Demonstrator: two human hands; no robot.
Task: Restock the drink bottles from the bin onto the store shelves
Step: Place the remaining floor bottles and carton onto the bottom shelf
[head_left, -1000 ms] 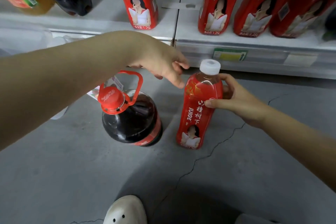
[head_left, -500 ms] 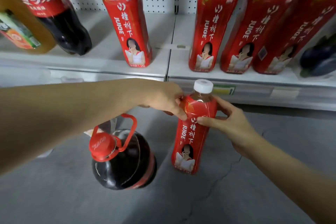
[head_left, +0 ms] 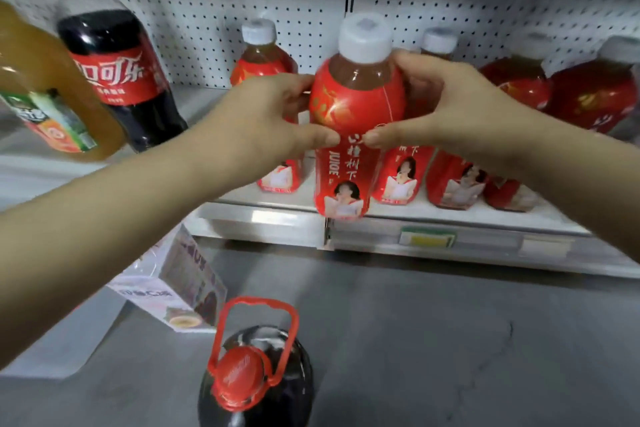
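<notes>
A red-labelled juice bottle with a white cap is held upright in the air in front of the bottom shelf. My left hand grips its left side and my right hand grips its right side, thumbs meeting on the label. Its base hangs level with the shelf's front edge. Behind it, several matching red juice bottles stand in a row on the shelf.
A cola bottle and an orange juice bottle stand on the shelf at left. On the grey floor a large dark jug with a red handle cap stands in front, beside a printed carton. White pegboard backs the shelf.
The juice bottle has been lifted from the floor up to shelf height. My left hand, which only touched its shoulder before, now grips it together with my right hand.
</notes>
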